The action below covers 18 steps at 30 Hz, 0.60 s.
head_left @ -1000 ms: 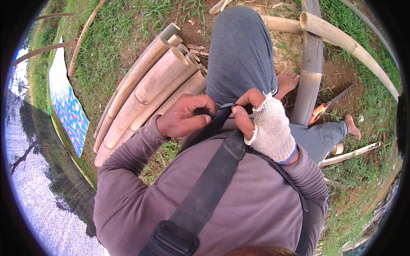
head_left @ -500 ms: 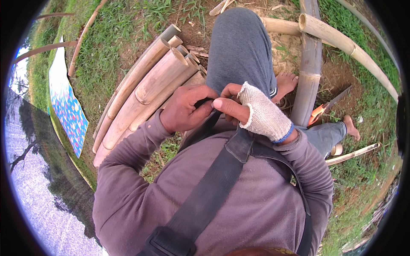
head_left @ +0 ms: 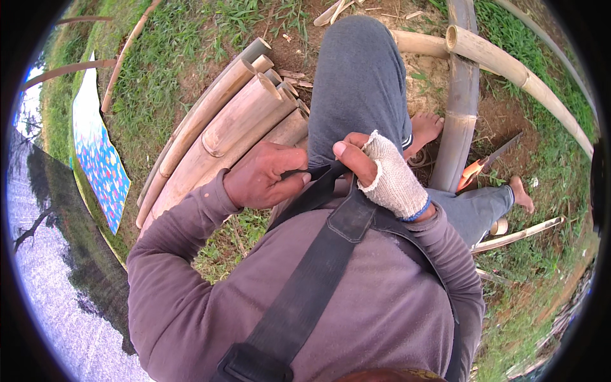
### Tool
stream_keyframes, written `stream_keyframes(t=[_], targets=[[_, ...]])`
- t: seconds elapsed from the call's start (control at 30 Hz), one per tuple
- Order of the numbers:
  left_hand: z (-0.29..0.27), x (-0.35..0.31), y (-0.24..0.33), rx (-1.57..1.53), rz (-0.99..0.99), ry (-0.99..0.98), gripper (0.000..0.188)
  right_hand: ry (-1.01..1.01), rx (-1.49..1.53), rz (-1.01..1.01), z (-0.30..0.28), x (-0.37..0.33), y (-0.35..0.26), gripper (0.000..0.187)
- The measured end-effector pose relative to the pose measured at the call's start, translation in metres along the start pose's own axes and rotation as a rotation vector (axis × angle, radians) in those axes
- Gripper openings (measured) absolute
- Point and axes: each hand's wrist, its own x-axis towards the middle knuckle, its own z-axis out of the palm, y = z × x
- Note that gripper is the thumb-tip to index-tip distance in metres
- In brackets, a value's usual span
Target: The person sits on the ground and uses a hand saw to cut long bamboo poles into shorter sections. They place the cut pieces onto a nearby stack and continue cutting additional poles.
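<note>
My left hand [head_left: 267, 175], bare, pinches one part of a black strap [head_left: 323, 184] in front of my waist. My right hand [head_left: 382, 172] wears a white knitted fingerless glove with a blue cuff edge. Its fingers and thumb close on the same strap, with the thumb uppermost. Between the two hands the strap shows as a short, folded dark band; its ends are hidden. Close by lies the wide black harness belt [head_left: 305, 280], which crosses my chest from a leather-like patch down to a black buckle [head_left: 254, 364].
Cut bamboo poles [head_left: 216, 137] lie stacked at my left. At the right, a thick grey bamboo pole [head_left: 459, 95] runs past my bare foot, with a pale pole [head_left: 522, 73] across it. Beside it lies a saw with an orange handle [head_left: 471, 175]. A flowered blue sheet [head_left: 102, 165] lies far left.
My hands have moved apart; the left has gone left and down a little, the right slightly to the right. More of the black strap now shows between them.
</note>
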Motion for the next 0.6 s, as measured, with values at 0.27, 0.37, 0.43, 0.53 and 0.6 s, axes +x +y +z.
stream_keyframes(t=[0.27, 0.37, 0.43, 0.53, 0.6], targets=[[0.020, -0.008, -0.028, 0.102, 0.057, 0.098, 0.021, -0.054, 0.139, 0.205, -0.004, -0.001, -0.006, 0.045], [0.028, -0.008, -0.035, 0.168, 0.060, 0.136, 0.027, -0.099, 0.132, 0.274, -0.009, 0.001, -0.007, 0.041], [0.031, -0.006, -0.039, 0.202, 0.048, 0.162, 0.028, -0.095, 0.133, 0.260, -0.010, 0.001, -0.010, 0.042], [0.033, 0.000, -0.042, 0.238, 0.038, 0.216, 0.027, -0.109, 0.144, 0.241, -0.009, 0.004, -0.009, 0.042], [0.035, 0.004, -0.043, 0.246, 0.036, 0.246, 0.026, -0.125, 0.124, 0.206, -0.009, 0.006, -0.005, 0.040]])
